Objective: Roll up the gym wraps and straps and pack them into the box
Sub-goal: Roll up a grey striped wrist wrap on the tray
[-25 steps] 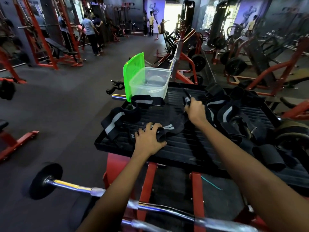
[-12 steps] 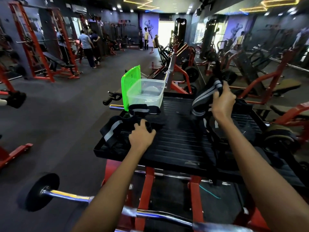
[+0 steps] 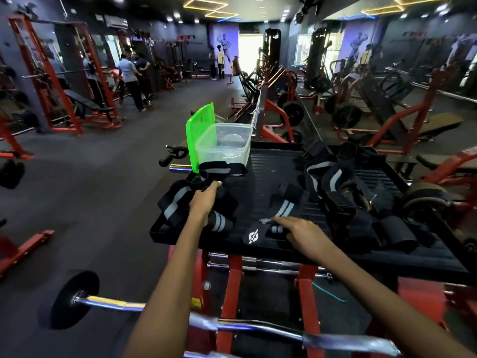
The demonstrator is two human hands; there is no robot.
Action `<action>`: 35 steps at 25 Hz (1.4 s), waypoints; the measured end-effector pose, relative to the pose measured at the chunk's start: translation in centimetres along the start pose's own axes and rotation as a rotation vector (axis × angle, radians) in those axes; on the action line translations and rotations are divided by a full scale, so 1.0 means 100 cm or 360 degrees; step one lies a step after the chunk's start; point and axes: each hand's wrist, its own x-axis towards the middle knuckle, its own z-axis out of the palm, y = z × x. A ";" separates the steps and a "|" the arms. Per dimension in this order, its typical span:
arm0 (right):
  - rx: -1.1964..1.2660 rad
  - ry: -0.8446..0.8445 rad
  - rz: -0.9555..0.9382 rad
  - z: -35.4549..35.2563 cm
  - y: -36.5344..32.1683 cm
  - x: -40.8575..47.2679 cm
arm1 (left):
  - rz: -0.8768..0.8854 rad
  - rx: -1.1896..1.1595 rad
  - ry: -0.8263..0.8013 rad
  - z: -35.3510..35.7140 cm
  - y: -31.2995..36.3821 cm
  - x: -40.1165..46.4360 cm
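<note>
Right hand (image 3: 302, 232) dropped, flat on wrap (image 3: 273, 220) | left hand (image 3: 204, 202) apparently gripping roll (image 3: 219, 220)

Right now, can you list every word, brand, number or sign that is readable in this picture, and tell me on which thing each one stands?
No readable words or numbers.
White round emblem, no legible letters: on the end tab of the black striped wrist wrap under the right hand.
Purple wall posters at the far end: figures only, any text too small.
Translucent green box lid: faint marks, too blurred to read.
</note>
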 end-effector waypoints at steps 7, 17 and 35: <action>0.0612 0.0011 -0.0007 -0.068 -0.041 0.042 | 0.0188 0.0004 -0.0327 0.000 0.026 -0.035; -0.0073 0.0380 -0.0235 -0.067 -0.050 0.083 | 0.0902 0.0896 -0.0709 -0.007 0.063 -0.052; 0.1265 0.0536 -0.0140 -0.096 -0.027 0.078 | 0.1012 -0.0003 -0.0518 0.009 0.086 -0.037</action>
